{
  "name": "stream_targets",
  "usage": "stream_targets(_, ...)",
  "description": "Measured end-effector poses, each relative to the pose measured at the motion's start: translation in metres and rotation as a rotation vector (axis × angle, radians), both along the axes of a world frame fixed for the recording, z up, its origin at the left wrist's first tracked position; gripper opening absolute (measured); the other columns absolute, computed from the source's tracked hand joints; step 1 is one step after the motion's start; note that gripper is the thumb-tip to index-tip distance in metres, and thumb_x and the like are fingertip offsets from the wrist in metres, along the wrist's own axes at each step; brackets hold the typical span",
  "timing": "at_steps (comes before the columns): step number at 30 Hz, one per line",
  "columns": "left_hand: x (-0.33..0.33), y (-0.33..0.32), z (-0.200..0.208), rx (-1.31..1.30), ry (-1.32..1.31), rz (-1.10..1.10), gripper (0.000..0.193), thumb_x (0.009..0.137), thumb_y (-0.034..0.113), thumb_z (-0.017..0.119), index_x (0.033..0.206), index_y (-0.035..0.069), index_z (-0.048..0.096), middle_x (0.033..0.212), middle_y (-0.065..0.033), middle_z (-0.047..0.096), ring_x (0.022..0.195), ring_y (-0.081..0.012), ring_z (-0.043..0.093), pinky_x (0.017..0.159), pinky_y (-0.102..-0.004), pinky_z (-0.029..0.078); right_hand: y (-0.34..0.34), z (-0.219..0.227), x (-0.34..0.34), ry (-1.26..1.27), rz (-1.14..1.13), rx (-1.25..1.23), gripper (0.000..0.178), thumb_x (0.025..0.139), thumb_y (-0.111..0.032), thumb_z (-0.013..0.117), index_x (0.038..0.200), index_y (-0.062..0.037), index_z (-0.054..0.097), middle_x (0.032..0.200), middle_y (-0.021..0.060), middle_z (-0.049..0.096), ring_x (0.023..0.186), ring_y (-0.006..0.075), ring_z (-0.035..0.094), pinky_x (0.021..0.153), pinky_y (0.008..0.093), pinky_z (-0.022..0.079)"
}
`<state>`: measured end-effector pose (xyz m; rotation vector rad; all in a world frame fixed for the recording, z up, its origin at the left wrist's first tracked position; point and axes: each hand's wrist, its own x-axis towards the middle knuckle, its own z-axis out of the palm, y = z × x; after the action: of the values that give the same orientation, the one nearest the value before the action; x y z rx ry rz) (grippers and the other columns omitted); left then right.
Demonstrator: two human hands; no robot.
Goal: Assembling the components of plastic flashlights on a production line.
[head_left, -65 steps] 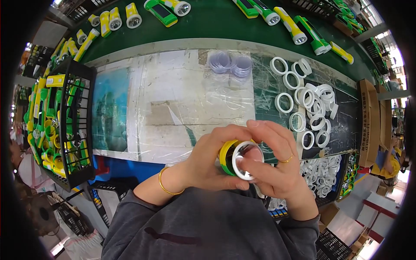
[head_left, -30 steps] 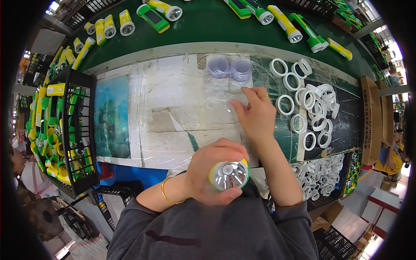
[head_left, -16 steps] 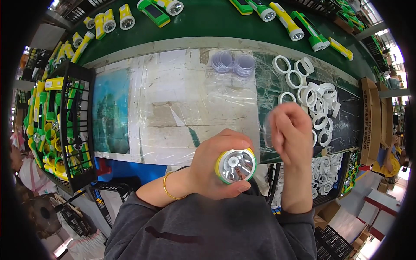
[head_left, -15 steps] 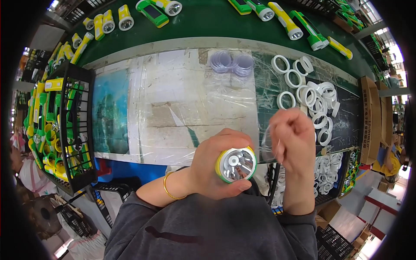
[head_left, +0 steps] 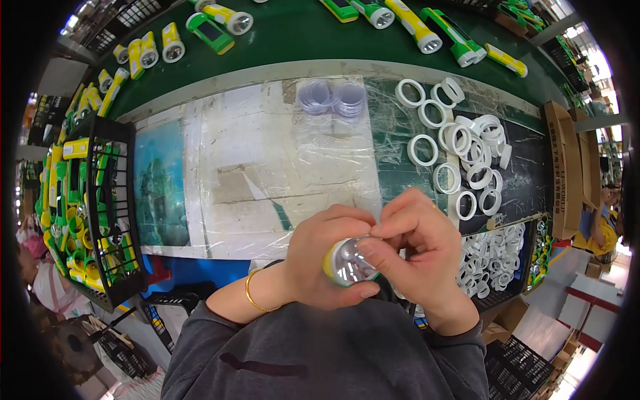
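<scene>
Wrapped in my left hand [head_left: 313,257] is a yellow and green flashlight [head_left: 329,265], its shiny reflector [head_left: 349,264] turned up toward me. The thumb of that hand lies along the near side of the head. My right hand [head_left: 420,250] pinches a thin clear plastic disc at the right rim of the reflector; the disc is hard to make out against the shine, and my fingers cover part of the rim. Two stacks of similar clear discs [head_left: 315,98] stand at the back of the worktable. Several loose white rings [head_left: 423,151] lie to their right.
A black basket [head_left: 110,207] full of flashlights stands at the left. More flashlights [head_left: 413,27] lie on the green belt [head_left: 280,47] beyond the worktable [head_left: 233,147]. At the right are a cardboard box [head_left: 559,173] and, lower, a crate of white rings [head_left: 490,260].
My right hand has come down and left, bringing the clear disc to the flashlight's head. My left hand still holds the flashlight. The whole view has shifted slightly.
</scene>
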<state>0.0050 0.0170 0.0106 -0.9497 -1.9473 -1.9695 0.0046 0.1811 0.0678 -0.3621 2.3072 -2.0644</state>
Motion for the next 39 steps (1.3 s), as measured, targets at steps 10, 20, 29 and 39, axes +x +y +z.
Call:
stream_targets(10, -0.005, -0.007, -0.003, 0.006, -0.019, -0.161, 0.068, 0.074, 0.030, 0.075, 0.121, 0.003, 0.034, 0.105, -0.0253, 0.051, 0.082, -0.0225, 0.057, 0.068, -0.0305, 0.051, 0.089, -0.058, -0.079, 0.210, -0.162, 0.906, 0.041, 0.072, -0.007, 0.073, 0.111, -0.0041, 0.061, 0.107, 0.0094, 0.060, 0.071, 0.0169, 0.060, 0.067, 0.0279, 0.050)
stream_targets(20, -0.006, -0.009, -0.005, 0.142, -0.077, -0.135, 0.063, 0.071, 0.027, 0.079, 0.117, 0.003, 0.044, 0.097, -0.0151, 0.061, 0.089, -0.0295, 0.060, 0.075, -0.0369, 0.048, 0.042, 0.030, -0.065, 0.393, 0.500, 0.471, 0.061, 0.056, -0.014, 0.081, 0.114, -0.0068, 0.062, 0.109, 0.0075, 0.059, 0.088, 0.0200, 0.058, 0.065, 0.0256, 0.049)
stream_targets(29, 0.010, -0.019, -0.011, -0.025, -0.216, -0.100, 0.080, 0.065, 0.033, 0.084, 0.122, 0.003, 0.036, 0.112, -0.0148, 0.056, 0.096, -0.0281, 0.061, 0.077, -0.0355, 0.048, 0.003, 0.064, -0.042, 0.607, 0.683, 0.684, 0.053, 0.056, -0.010, 0.075, 0.108, -0.0065, 0.065, 0.109, 0.0118, 0.058, 0.087, 0.0284, 0.059, 0.067, 0.0351, 0.052)
stream_targets(39, 0.000, -0.023, -0.002, -0.230, -0.226, -0.183, 0.059, 0.057, 0.028, 0.087, 0.102, 0.005, 0.055, 0.095, -0.0098, 0.062, 0.084, -0.0278, 0.064, 0.071, -0.0348, 0.050, -0.014, 0.066, -0.032, 0.698, 0.787, 0.848, 0.045, 0.059, -0.012, 0.067, 0.103, -0.0034, 0.063, 0.098, 0.0117, 0.057, 0.080, 0.0271, 0.059, 0.060, 0.0323, 0.052)
